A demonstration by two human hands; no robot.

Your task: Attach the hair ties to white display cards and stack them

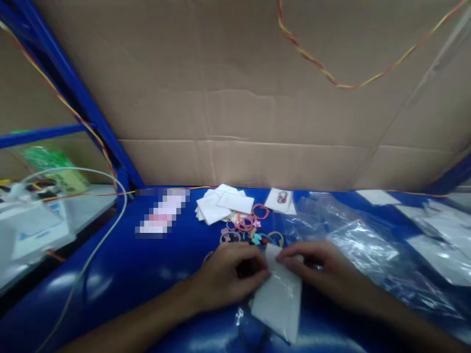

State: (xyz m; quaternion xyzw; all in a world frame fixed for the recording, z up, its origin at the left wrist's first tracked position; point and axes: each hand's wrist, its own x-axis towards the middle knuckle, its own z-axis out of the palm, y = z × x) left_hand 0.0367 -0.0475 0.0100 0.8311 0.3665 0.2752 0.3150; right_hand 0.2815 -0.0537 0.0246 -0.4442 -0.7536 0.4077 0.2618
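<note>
Between my two hands is a white card in a clear plastic bag (280, 299), tilted over the blue table. My left hand (235, 272) pinches its left edge near the top with thumb and fingers. My right hand (324, 267) pinches the upper right edge. Just beyond my hands lie several coloured hair ties (245, 223), pink, orange, blue and yellow, some with small charms. Behind them is a loose pile of white cards (215, 203). A card with a dark and red hair tie on it (280, 200) lies right of that pile.
Clear plastic bags (360, 240) spread across the right of the blue table (121, 274). More white cards (441, 240) lie at far right. A white cable (99, 245) curves down the left side. A blue metal frame (73, 88) and cardboard wall (228, 98) enclose the back.
</note>
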